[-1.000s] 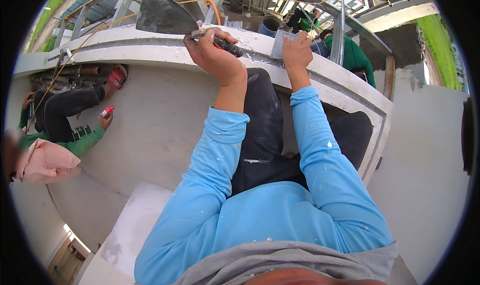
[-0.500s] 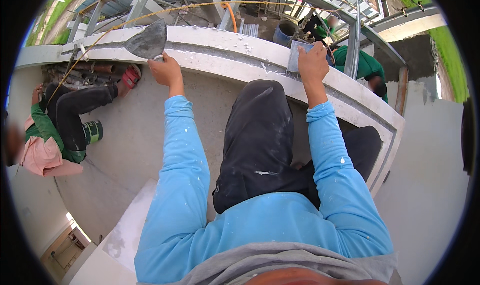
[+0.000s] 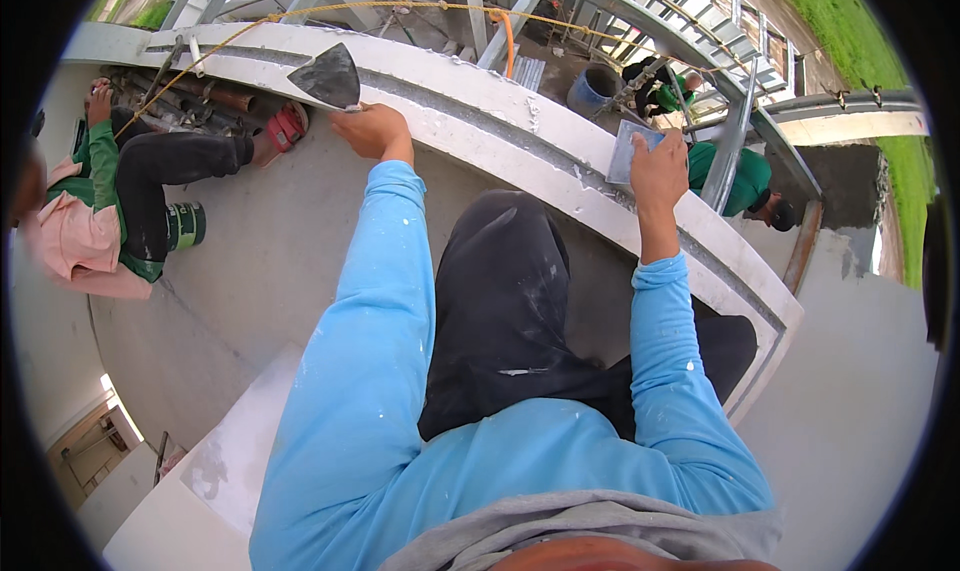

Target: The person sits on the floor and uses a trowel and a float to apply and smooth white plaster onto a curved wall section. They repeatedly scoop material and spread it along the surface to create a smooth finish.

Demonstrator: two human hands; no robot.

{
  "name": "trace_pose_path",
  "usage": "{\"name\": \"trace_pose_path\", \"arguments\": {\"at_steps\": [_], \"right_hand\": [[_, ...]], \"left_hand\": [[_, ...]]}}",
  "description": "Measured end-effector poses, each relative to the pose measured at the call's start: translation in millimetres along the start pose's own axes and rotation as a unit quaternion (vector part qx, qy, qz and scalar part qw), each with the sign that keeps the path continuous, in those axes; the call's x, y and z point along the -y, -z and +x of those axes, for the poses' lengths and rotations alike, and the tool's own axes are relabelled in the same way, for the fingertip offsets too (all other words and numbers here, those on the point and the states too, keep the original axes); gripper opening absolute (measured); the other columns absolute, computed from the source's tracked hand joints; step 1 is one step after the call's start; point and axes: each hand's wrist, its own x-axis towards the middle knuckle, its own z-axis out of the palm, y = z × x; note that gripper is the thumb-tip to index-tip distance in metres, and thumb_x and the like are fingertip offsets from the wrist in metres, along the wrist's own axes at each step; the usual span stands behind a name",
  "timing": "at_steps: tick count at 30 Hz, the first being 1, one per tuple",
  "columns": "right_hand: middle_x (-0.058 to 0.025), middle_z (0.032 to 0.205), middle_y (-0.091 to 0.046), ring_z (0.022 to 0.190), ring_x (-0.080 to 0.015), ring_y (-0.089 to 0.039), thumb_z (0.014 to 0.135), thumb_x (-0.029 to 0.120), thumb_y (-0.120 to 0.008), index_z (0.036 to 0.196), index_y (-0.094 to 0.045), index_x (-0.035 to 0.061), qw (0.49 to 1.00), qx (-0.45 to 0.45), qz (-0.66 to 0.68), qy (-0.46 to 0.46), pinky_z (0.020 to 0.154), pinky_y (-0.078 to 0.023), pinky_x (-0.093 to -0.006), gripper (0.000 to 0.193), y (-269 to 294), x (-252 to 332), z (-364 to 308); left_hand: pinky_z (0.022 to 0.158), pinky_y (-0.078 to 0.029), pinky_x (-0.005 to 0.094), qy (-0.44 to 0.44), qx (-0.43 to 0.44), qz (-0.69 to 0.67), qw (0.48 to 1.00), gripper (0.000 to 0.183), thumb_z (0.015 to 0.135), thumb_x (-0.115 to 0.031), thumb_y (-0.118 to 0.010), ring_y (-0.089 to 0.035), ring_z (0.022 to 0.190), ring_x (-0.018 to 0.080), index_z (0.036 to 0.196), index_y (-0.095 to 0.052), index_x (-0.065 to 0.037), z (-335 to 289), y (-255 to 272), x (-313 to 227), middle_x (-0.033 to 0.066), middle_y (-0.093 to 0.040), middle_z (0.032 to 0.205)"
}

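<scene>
My left hand is closed round the handle of a putty knife. Its wide dark-grey blade points away and to the left, over the white ledge; whether it touches cannot be told. Farther right, my right hand grips a flat, light-grey rectangular plate at the ledge, thumb side toward it; its handle, if any, is hidden. A grey groove runs along the ledge between two white bands, with small white crumbs on it.
Beyond the ledge are metal frames, a yellow rope and a blue drum. One person sits at left beside a green bucket and pipes. People in green are beyond the ledge at right.
The view has turned a little. My left hand with the putty knife has come rightward, nearer my knee. The right hand, still gripping the plate, sits slightly farther right and lower in view.
</scene>
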Motion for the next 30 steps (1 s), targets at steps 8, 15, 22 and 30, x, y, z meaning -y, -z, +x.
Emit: {"name": "trace_pose_path", "arguments": {"at_steps": [8, 15, 22, 30], "right_hand": [[-0.0219, 0.114, -0.059, 0.093, -0.0444, -0.068, 0.092, 0.037, -0.072, 0.117, -0.05, 0.0026, 0.98, 0.091, 0.154, 0.092, 0.077, -0.056, -0.0523, 0.048, -65, 158, -21], [-0.0191, 0.113, -0.062, 0.094, -0.0434, -0.069, 0.091, 0.034, -0.074, 0.117, -0.052, 0.0052, 0.994, 0.013, 0.102, 0.048, 0.077, -0.056, -0.0511, 0.045, -26, 91, -5], [-0.0173, 0.111, -0.06, 0.092, -0.0414, -0.07, 0.091, 0.034, -0.073, 0.116, -0.051, 0.0041, 0.993, 0.035, 0.096, 0.067, 0.075, -0.057, -0.0501, 0.045, -66, 162, -1], [-0.0194, 0.112, -0.061, 0.095, -0.0431, -0.069, 0.09, 0.031, -0.074, 0.117, -0.05, 0.0037, 0.979, 0.077, 0.138, 0.132, 0.078, -0.056, -0.0521, 0.045, -68, 162, 12]], "left_hand": [[0.085, -0.053, 0.0564, -0.008, 0.015, -0.012, 1.0, 0.023, 0.094, -0.006, -0.06, -0.063, 0.103, 0.0467, 0.113, -0.049, 0.002, -4, 10, -6, 0.0233, -0.057, 0.115], [0.083, -0.053, 0.0556, -0.029, 0.011, -0.022, 0.999, 0.024, 0.093, -0.005, -0.06, -0.063, 0.101, 0.0465, 0.113, -0.049, 0.002, -2, 9, -4, 0.0234, -0.055, 0.117], [0.086, -0.051, 0.053, -0.005, -0.006, -0.028, 1.0, 0.03, 0.094, -0.006, -0.061, -0.063, 0.107, 0.0443, 0.122, -0.051, 0.001, 2, 5, 0, 0.022, -0.058, 0.12], [0.086, -0.051, 0.0546, -0.03, -0.008, -0.015, 0.999, 0.03, 0.095, -0.008, -0.059, -0.063, 0.106, 0.045, 0.122, -0.049, 0.001, 3, 1, -3, 0.0218, -0.057, 0.12]]}}
